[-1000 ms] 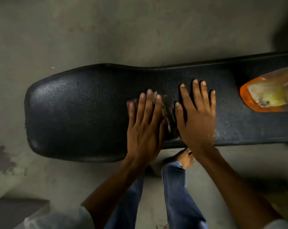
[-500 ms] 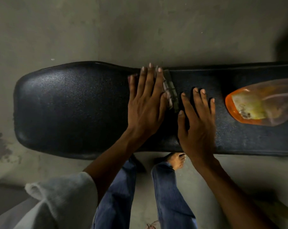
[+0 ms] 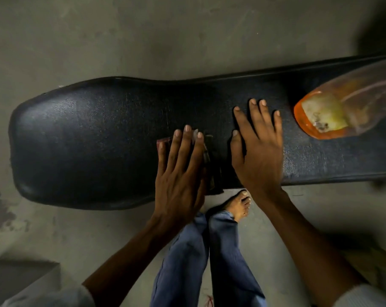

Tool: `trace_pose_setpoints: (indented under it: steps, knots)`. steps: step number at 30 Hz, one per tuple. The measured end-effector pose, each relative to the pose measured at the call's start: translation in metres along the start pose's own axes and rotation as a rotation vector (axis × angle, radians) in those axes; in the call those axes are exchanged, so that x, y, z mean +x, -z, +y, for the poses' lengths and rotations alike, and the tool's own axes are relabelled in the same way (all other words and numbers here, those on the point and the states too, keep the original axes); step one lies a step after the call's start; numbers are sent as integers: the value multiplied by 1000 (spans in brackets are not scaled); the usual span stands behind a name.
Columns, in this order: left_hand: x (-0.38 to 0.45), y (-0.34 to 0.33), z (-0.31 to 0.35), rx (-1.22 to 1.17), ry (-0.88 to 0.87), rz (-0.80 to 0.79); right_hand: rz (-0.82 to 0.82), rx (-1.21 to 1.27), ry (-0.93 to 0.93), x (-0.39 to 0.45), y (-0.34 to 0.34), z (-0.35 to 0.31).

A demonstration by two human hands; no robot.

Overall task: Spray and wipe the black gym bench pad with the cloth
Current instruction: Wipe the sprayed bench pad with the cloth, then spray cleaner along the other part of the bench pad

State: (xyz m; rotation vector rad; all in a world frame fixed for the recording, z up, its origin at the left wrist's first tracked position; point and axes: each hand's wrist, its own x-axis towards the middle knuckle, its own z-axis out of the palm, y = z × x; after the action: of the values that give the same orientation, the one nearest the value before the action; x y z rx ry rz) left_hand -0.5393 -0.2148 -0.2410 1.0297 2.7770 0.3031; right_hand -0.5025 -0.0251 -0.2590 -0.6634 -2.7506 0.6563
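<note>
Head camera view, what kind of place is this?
Probably a plain gym or workout room: a long black padded vinyl bench stands on a bare grey concrete floor, with an orange plastic spray bottle lying on the pad.

The scene is dim and murky, with soft light that gives a dull sheen on the wide left end of the bench (image 3: 81,138). A deep shadow fills the corner of the floor (image 3: 187,36) beyond the bench's right end. The orange bottle (image 3: 333,111) on the bench is smeared and soft. The wide lens bows the bench's far edge. The right hand (image 3: 257,151) blurs along its outer side
</note>
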Motion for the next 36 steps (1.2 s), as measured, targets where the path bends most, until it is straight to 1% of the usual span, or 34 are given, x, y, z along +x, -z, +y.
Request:
trace_pose_setpoints:
  steps: [4,9,12,14,17,20,22,25,29,33,36]
  knots:
    - [18,2,3,26,15,15,8,84,-32,1,10,-2]
    - [87,9,-10,109,63,32,-21,109,-54,-2,14,-7]
    - [81,13,-8,99,22,34,-25,122,-75,-3,18,-12]
    - [69,15,-5,71,24,26,-21,159,-113,-4,22,-16]
    - [62,19,8,-60,33,67,40,241,-171,-10,29,-22]
    - [58,19,32,-250,-31,128,166,238,-195,-21,42,-22]
    - [61,18,47,-374,-43,147,237,245,-224,-29,50,-18]
    - [79,24,71,-550,-29,99,331,253,-276,-36,63,-9]
    - [116,34,109,-677,-20,27,410,246,-328,-42,80,3]
    - [147,36,147,-756,-14,-124,484,259,-343,-50,95,15]
    - [160,24,158,-781,-20,-134,529,262,-383,-57,103,20]
